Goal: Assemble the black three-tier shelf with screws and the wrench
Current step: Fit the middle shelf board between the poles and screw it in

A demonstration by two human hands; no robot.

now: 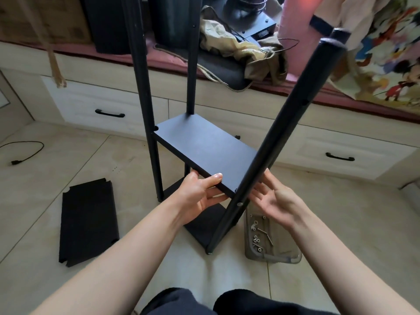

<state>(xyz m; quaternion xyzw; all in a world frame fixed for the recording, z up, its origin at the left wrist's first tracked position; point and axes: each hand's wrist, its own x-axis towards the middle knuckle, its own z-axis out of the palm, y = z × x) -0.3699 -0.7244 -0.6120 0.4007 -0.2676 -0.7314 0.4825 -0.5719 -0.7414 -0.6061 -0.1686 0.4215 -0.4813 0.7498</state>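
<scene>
While gripping the flat matte shelf board (204, 151), the left hand (200, 196); right hand (272, 201) slack-fingered beside the round pole (284, 133).

We see matte black shelf boards (204, 146) and poles (284, 130). Beige floor tiles (318, 212) under the shelf. Behind it, cream drawers (109, 103) with black handles (110, 113), a maroon cushion (163, 59), and multicolour cartoon-print fabric (386, 53).

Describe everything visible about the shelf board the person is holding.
The shelf board is a flat, matte black rectangular panel with notched corners, lying roughly level as the middle tier between black posts. The left hand grips its near edge, thumb on top. The right hand is open beside the leaning front post.
</scene>
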